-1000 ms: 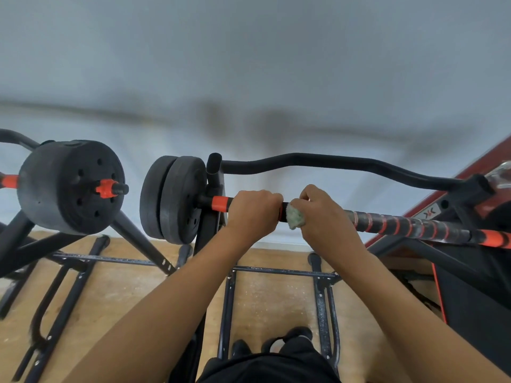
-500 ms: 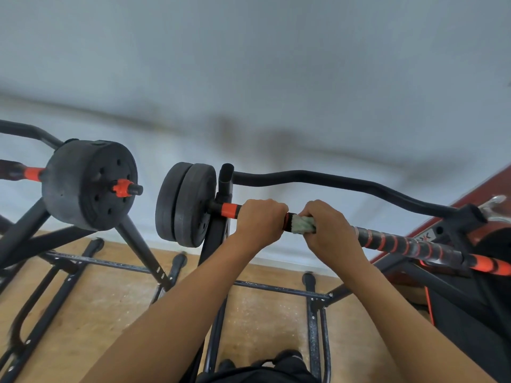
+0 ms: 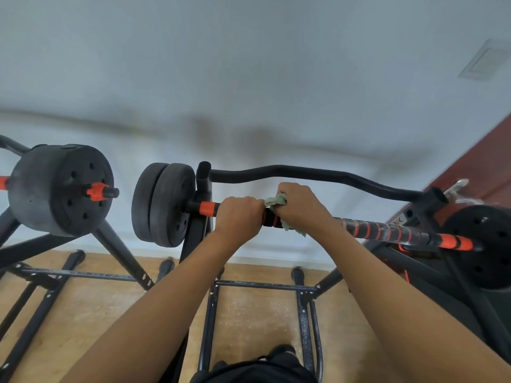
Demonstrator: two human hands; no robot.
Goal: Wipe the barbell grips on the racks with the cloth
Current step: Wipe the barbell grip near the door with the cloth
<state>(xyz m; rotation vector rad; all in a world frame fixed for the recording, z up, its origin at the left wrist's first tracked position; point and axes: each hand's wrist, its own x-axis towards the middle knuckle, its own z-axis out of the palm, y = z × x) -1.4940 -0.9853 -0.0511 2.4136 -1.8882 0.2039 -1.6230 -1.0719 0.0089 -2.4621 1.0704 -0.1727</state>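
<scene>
Nearest, at the bottom edge, dark clothing (image 3: pixel 254 371) shows above a light wooden floor (image 3: pixel 96 313), scuffed and dusted pale between the black bars of the rack base (image 3: pixel 265 285). Both forearms reach up to the barbell (image 3: pixel 387 232) lying across the rack. The left hand (image 3: pixel 239 217) is curled in a fist round the bar, just right of its orange collar (image 3: pixel 208 208). Just beside it on the right, the right hand (image 3: pixel 301 208) wraps a grey-green cloth (image 3: pixel 276 200) round the black-and-orange grip (image 3: pixel 269 219), with cloth ends poking out above and below the fingers. Left of the hands sit two black weight plates (image 3: pixel 163 204). Behind runs the rack's curved black bar (image 3: pixel 304 174). A second loaded barbell (image 3: pixel 59 189) stands apart at left. Farthest is a pale grey-blue wall (image 3: pixel 249 64) with a red-brown panel (image 3: pixel 492 161) at right, and what may be a vent cover (image 3: pixel 486 60) high up, too blurred to be sure.
</scene>
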